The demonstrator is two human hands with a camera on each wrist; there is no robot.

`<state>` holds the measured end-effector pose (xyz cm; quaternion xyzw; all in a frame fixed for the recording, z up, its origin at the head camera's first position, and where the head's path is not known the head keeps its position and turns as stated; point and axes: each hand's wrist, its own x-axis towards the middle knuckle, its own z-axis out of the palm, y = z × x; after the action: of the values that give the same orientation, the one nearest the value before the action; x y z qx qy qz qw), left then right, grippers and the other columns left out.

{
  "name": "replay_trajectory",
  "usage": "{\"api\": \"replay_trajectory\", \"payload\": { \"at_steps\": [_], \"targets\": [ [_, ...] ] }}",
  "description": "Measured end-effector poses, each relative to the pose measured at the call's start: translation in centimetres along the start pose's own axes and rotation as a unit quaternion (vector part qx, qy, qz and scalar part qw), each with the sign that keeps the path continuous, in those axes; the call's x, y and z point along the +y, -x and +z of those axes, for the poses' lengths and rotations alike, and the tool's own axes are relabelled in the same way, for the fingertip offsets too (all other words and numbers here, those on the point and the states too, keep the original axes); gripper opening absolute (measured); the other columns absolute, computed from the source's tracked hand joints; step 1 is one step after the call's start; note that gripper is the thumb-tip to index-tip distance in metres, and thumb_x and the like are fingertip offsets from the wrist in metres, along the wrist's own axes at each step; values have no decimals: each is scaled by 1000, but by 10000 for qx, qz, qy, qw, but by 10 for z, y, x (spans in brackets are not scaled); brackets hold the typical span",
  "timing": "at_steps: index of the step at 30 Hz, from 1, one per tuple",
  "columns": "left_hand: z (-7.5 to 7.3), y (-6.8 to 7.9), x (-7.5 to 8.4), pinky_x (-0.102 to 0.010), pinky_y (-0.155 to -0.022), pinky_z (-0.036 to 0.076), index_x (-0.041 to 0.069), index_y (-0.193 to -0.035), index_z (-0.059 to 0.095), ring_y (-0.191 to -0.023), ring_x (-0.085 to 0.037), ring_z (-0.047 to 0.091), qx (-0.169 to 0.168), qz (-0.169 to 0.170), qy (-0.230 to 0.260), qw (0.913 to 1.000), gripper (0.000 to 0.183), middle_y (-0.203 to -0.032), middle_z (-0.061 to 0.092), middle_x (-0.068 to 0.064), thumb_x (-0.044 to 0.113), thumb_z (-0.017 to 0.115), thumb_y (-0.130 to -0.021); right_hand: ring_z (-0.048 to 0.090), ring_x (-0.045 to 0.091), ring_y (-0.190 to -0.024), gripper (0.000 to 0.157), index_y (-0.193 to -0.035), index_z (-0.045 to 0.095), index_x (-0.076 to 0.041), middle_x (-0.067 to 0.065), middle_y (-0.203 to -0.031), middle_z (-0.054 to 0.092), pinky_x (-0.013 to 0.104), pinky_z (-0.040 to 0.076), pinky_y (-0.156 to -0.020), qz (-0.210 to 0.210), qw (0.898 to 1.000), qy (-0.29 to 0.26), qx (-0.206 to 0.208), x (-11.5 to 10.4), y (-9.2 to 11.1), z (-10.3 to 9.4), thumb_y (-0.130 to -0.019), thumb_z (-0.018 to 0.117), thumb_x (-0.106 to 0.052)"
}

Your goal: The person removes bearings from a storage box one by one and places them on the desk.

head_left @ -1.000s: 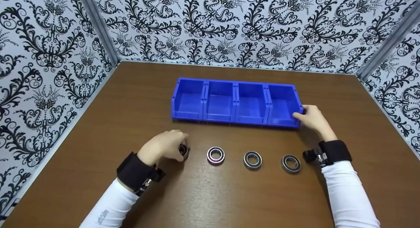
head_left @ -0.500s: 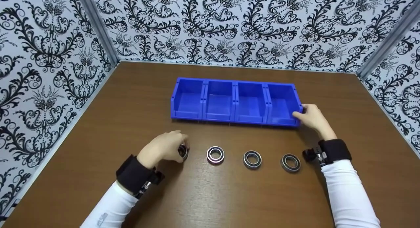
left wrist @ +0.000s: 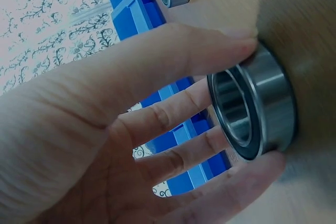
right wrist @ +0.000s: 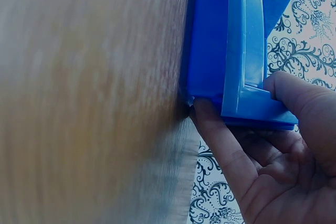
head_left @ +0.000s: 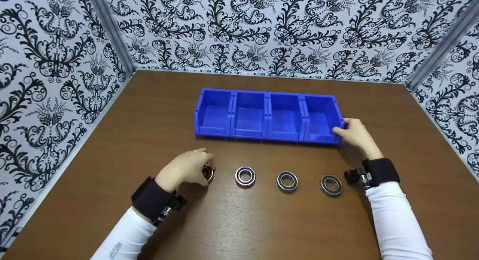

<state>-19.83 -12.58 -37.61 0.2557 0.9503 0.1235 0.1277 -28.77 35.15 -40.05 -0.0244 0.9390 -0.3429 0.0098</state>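
My left hand (head_left: 187,168) pinches a ball bearing (left wrist: 275,103) between the thumb and fingers, at the left end of a row of bearings. In the left wrist view the bearing stands tilted, its open bore facing the palm; whether it touches the table is hard to see. A blue row of joined storage bins (head_left: 250,134) stands farther back on the table. My right hand (head_left: 357,136) grips the right end wall of that row. In the right wrist view the thumb (right wrist: 294,90) lies over the bin's rim, with the index finger low against its outer side.
Three more bearings lie flat on the brown table (head_left: 239,222): a left one (head_left: 239,179), a middle one (head_left: 281,185) and a right one (head_left: 325,189). Patterned panels (head_left: 258,35) wall off the table's back and sides.
The bearing in my left hand has turned slightly, showing more of its ring face. Both hands and the blue bins have stayed nearly in place.
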Motion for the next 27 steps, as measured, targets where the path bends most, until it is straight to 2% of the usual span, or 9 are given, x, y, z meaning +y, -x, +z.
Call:
{"api": "replay_trajectory", "payload": {
  "at_steps": [3,11,15,20,27],
  "targets": [
    [2,0,-1,-48,-86,58,9,-99,71,-100,-34,67,25,3,9,10000,37,-107,67,-13,9,87,-65,55,-1,-62,43,-125,61,18,9,-85,71,17,46,-56,-21,10000,10,5,0,-1,0,-94,58,-11],
    [2,0,-3,-46,-85,58,9,-97,71,-99,-33,66,48,22,-61,10000,36,-104,66,-12,11,87,-65,54,-1,-61,42,-123,61,18,6,-82,70,18,44,-56,-49,10000,5,37,1,-2,2,-94,59,-12],
    [2,2,-2,-47,-82,57,10,-96,70,-96,-33,67,72,-43,-65,9999,35,-102,65,-11,12,86,-65,54,-1,-64,44,-127,60,18,12,-90,73,17,45,-58,-19,10000,-5,24,1,-1,2,-95,59,-12],
    [2,2,-1,-49,-84,57,10,-98,70,-100,-35,67,84,-95,-51,9999,36,-105,65,-12,11,87,-65,56,-1,-66,47,-130,57,19,20,-98,73,16,46,-57,42,9999,-90,-48,1,-2,2,-96,58,-12],
    [2,2,-1,-51,-85,57,11,-100,69,-100,-37,67,54,-217,-69,9997,39,-106,64,-13,12,88,-66,55,0,-66,42,-125,60,18,11,-89,71,18,46,-58,12,10000,-73,18,1,-1,1,-95,58,-12]
  ]
}}
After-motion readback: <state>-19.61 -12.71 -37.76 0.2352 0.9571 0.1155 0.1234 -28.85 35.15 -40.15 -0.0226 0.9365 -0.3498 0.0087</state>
